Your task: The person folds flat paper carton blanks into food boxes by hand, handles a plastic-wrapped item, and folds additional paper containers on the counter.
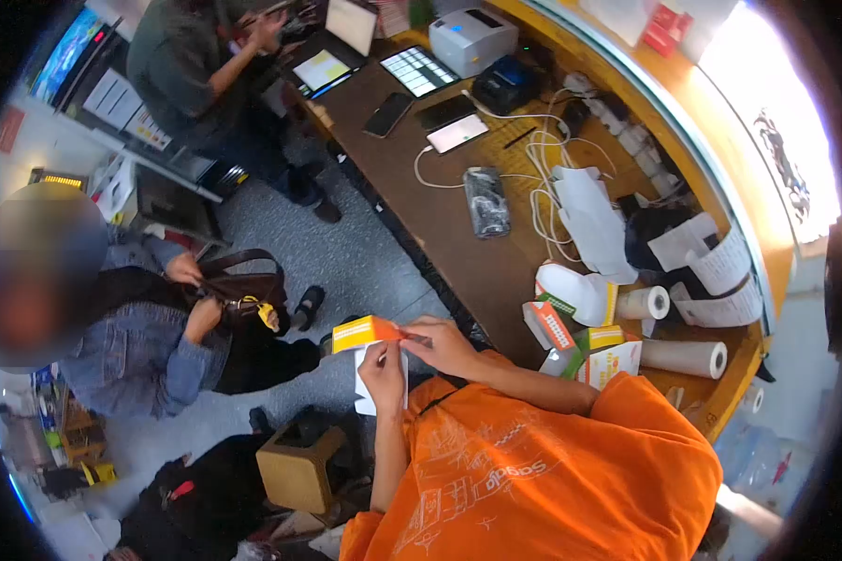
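Note:
My left hand [382, 376] is closed on a small cardboard carton [354, 332] with yellow and orange faces and a white panel hanging below. From the right, my right hand [442, 347] pinches the orange end of the same carton. It is held in front of my orange shirt, beside the counter's near edge. Its far side and the fingertips behind it are partly hidden. Similar cartons [608, 360] in green, orange and white lie piled on the counter to my right.
The brown counter [430, 220] carries phones, a tablet [419, 72], a laptop [332, 47], a printer [473, 42], cables, paper rolls [683, 358] and papers. A person with a bag [243, 290] sits left; another stands at the far end. A tan box-like stool [295, 472] is near my left.

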The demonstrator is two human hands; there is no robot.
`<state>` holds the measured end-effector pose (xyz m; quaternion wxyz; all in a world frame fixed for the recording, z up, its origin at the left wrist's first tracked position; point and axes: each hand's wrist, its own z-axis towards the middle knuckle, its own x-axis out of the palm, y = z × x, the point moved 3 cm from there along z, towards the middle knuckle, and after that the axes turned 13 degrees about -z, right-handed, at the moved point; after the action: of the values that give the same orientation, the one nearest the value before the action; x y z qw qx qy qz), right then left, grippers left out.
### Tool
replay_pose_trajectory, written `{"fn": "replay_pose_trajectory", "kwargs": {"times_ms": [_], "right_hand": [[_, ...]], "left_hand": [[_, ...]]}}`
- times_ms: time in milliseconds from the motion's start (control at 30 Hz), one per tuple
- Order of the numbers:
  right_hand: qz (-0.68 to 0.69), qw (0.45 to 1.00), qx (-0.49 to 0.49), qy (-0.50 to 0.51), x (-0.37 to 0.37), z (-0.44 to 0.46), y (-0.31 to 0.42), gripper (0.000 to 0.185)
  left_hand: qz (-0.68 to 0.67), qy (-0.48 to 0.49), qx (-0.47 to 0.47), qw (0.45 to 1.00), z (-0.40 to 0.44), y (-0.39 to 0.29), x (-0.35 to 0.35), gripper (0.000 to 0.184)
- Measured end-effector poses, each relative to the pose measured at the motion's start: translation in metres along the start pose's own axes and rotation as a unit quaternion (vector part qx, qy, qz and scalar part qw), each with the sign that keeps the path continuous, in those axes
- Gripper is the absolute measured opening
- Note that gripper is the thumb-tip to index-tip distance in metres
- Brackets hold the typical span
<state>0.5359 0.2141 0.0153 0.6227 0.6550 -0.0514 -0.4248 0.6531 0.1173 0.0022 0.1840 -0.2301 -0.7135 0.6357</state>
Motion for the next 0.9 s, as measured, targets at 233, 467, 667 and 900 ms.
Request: {"fn": "replay_pose_trajectory", "kwargs": {"times_ms": [233,467,667,900], "right_hand": [[-0.04,0.992,0.107,0.058,0.0,-0.004,-0.03,0.025],[-0.031,0.994,0.069,0.073,0.014,-0.017,-0.057,0.017],[0.036,0.984,0.123,0.12,0.013,-0.014,-0.062,0.019],[0.025,0.986,0.122,0.11,0.015,-0.012,-0.059,0.022]], "left_hand": [[-0.097,0.0,-0.149,0.984,-0.015,0.017,0.007,0.017],[-0.31,-0.027,-0.3,0.902,-0.017,0.058,0.007,0.022],[-0.291,-0.008,-0.32,0.902,-0.02,0.054,0.003,0.026],[-0.333,-0.018,-0.322,0.886,-0.018,0.053,0.001,0.021]]}}
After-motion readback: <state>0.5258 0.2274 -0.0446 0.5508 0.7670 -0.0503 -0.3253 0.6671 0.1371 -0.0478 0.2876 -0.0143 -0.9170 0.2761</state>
